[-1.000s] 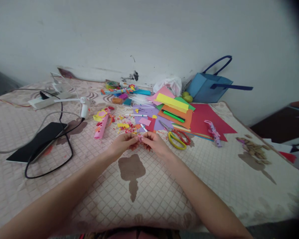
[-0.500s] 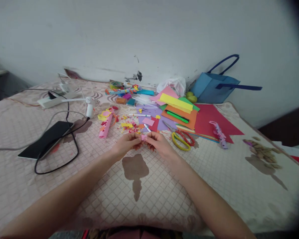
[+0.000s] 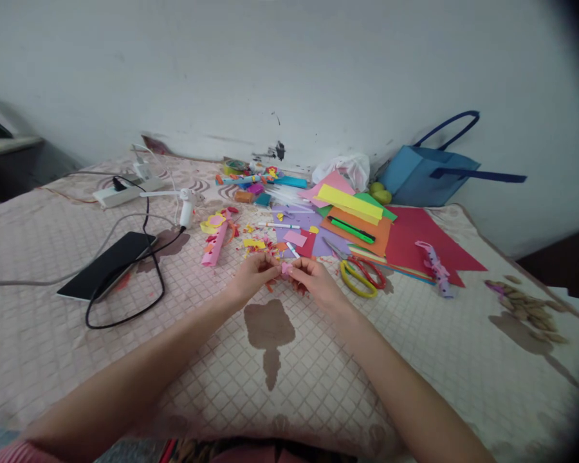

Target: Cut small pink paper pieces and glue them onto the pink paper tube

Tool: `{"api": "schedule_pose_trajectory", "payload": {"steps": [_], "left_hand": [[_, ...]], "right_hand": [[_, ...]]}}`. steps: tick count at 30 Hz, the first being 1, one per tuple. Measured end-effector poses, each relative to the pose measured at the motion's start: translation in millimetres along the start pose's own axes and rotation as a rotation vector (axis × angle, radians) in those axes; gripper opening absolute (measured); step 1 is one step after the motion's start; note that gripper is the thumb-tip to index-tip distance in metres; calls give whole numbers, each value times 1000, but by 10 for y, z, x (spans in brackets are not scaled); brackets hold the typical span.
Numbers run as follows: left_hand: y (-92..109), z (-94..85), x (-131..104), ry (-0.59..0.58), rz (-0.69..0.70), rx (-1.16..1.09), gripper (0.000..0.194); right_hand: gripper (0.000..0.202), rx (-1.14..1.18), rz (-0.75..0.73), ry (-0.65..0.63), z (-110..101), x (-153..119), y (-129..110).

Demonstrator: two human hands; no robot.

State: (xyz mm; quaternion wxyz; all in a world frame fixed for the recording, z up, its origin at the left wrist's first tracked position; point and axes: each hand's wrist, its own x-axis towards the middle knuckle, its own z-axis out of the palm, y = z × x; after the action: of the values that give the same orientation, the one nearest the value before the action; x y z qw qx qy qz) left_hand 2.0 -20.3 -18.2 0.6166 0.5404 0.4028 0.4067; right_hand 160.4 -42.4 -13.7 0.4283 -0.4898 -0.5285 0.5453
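Left hand and right hand pinch a pink piece — its form too small to tell — while the tube beyond them is already decorated.

Scissors flank the right hand; near cloth offers passage.

Your bare, slim-fingered left hand and bare, slim-fingered right hand; both forearms bare too. Between 7 and 8 o'clock, corner: your pink, finely ribbed cloth sleeve, gathered around your left arm. 6 o'clock, bottom edge: your dull pink cloth garment. Beside it, dark, brown-mottled cloth, dim; can't tell if you're wearing that.
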Motion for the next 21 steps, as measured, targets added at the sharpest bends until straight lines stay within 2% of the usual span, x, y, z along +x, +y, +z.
{"api": "schedule_pose_trajectory", "payload": {"steps": [21], "left_hand": [[13, 20, -12, -41, -12, 21, 21]], "right_hand": [[19, -93, -61, 22, 5, 13, 60]]}}
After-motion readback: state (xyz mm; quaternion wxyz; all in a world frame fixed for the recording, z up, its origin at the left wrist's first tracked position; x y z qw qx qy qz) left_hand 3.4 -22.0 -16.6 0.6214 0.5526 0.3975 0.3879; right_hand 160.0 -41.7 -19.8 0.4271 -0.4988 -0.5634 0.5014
